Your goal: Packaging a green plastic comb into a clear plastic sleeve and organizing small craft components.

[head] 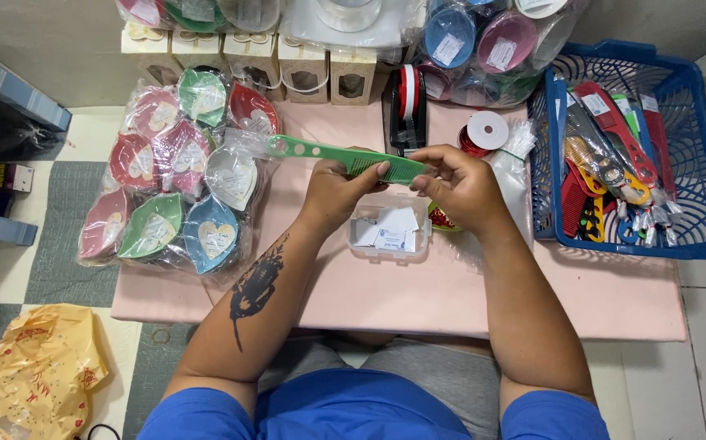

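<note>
Both hands pinch a green comb (pixel 345 156) level above the pink table (pixel 418 293): left hand (pixel 332 191) closed on its toothed middle, right hand (pixel 455 186) gripping the three-o'clock end, steadying it over the clear label box (pixel 389 232).

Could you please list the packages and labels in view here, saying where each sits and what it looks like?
Green comb: held in both hands, left hand, right hand, its end in a clear sleeve.
Heart-shaped dishes: left on the pink table, clear-wrapped, with pale labels.
Small clear box: below the hands, white paper slips inside.
Blue basket: right, bagged combs.
Cream window boxes: back row.
Yellow plastic bag: floor, lower left.
</note>
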